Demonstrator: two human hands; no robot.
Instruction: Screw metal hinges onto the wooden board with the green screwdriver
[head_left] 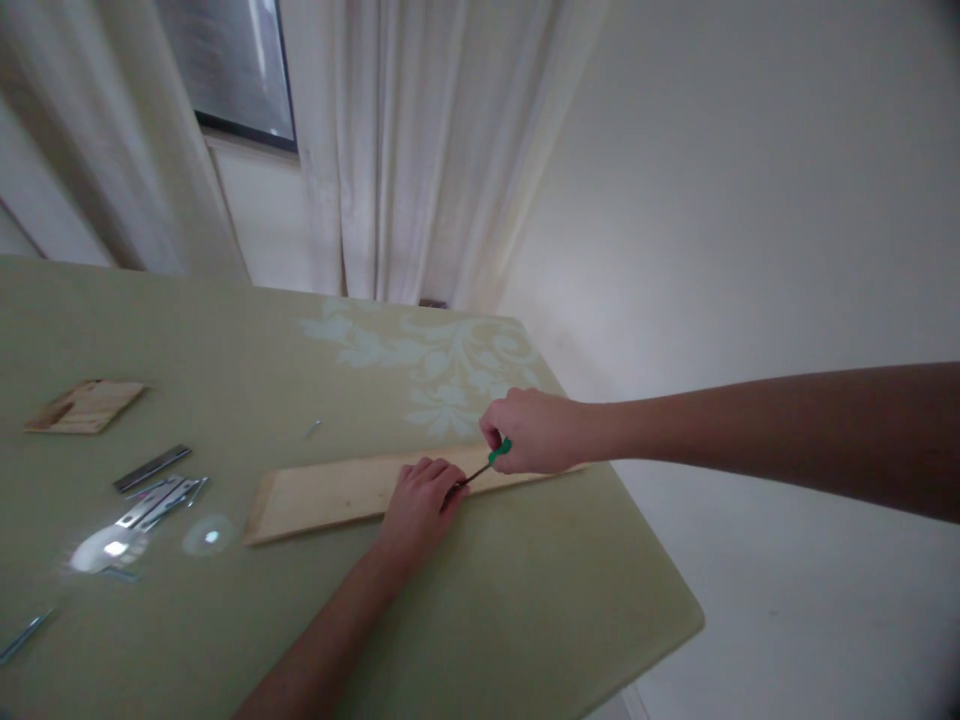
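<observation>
A long pale wooden board point(322, 495) lies flat across the table. My right hand point(534, 430) is closed round the green handle of a screwdriver point(480, 471), whose dark shaft slopes down to the left toward the board. At the shaft's lower end, my left hand point(421, 505) rests on the board, its fingers curled close together. Something small and dark shows beneath its fingertips beside the tip; what it is, I cannot make out. The exact contact between tip and board is hidden by the fingers.
The table point(525, 590) has a green cover. At left lie a short wooden piece point(90, 408), a dark metal strip point(152, 469), shiny metal plates point(154, 503), a round clear disc point(208, 536) and a screw-like piece point(313, 428). Curtains point(435, 150) hang behind.
</observation>
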